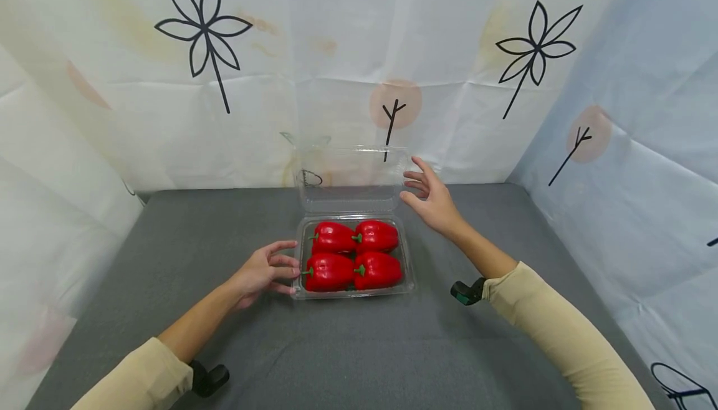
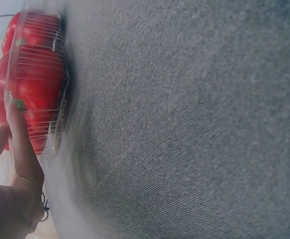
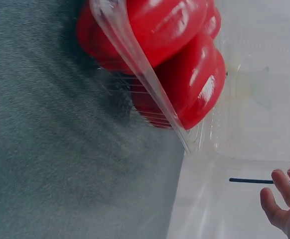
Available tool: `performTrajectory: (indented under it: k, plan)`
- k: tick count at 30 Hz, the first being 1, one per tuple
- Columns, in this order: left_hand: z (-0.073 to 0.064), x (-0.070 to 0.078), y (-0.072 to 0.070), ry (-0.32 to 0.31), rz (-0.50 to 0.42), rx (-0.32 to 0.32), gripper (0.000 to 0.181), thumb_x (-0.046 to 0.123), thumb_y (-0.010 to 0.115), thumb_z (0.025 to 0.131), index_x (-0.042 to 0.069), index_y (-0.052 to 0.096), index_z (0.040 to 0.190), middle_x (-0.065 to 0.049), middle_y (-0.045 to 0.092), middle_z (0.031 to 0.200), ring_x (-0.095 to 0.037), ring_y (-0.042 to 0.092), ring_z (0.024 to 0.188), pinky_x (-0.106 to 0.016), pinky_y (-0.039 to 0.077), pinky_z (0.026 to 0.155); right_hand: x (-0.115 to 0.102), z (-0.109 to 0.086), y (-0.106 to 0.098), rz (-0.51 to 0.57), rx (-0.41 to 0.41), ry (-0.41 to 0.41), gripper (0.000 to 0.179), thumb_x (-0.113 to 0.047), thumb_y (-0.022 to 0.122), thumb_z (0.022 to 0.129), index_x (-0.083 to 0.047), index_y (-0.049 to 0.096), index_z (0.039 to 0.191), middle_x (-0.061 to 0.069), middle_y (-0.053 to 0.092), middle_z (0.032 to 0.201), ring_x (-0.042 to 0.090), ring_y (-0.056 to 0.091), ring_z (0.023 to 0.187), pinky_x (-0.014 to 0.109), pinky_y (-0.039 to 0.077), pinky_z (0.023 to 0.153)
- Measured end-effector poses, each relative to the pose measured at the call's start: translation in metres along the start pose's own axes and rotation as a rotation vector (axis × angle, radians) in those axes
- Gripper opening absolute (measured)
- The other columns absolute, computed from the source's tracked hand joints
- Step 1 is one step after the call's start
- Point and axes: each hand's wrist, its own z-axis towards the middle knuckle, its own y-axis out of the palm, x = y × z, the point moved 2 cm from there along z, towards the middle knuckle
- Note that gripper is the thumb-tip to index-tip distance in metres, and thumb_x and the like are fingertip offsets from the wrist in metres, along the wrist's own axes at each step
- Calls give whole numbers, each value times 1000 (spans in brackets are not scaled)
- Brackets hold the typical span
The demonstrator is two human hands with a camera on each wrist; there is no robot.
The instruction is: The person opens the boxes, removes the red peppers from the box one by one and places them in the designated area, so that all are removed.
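Note:
A clear plastic clamshell box [image 1: 353, 294] lies on the grey tabletop with its hinged lid [image 1: 353, 176] raised at the back. Several red bell peppers [image 1: 331, 271] with green stems sit in two rows inside the base. At the base's left rim, my left hand [image 1: 266, 274] touches the edge with extended fingers. The left wrist view shows a fingertip against the box's ribbed side wall [image 2: 40, 99]. By the lid's right edge is my right hand [image 1: 432, 198], fingers spread and loosely bent. Whether it touches the lid is hard to tell.
Grey cloth [image 1: 359, 354] covers the table. A pale curtain [image 1: 348, 42] printed with black leaf drawings stands close behind the lid, and more curtain [image 1: 634, 167] hangs on the right. Dark bands with small devices [image 1: 468, 291] are on both wrists.

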Motion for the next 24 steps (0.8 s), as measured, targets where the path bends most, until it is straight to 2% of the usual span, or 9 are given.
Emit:
performTrajectory:
  k: [5,12,18,24]
  plan:
    - [-3,0,3,0,-5,-10,67,4,67,93,5,33,150,-18,60,114,-24,63,95,-43,61,77,7,10,6,-5,-20,80,80,-7,61,96,-13,13,160,23,40,151,38,48,132,56,39,109]
    - [-7,-1,5,-24,-6,-14,68,2,68,92,5,32,150,-16,60,111,-24,63,93,-43,61,76,21,16,14,-19,-47,171,77,-9,61,96,-10,17,159,26,38,152,39,49,131,54,45,105]
    - [-10,-2,7,-23,-10,-24,69,3,69,92,4,32,150,-15,60,108,-25,64,92,-43,62,75,29,16,19,-53,-56,200,77,-10,62,96,-8,18,159,28,39,150,41,52,128,56,49,99]
    - [-11,-4,7,-11,-24,-52,70,3,69,92,3,30,149,-14,61,106,-23,64,90,-44,62,75,35,16,22,-90,-73,231,79,-12,63,94,-7,18,158,30,39,149,43,52,127,55,50,99]
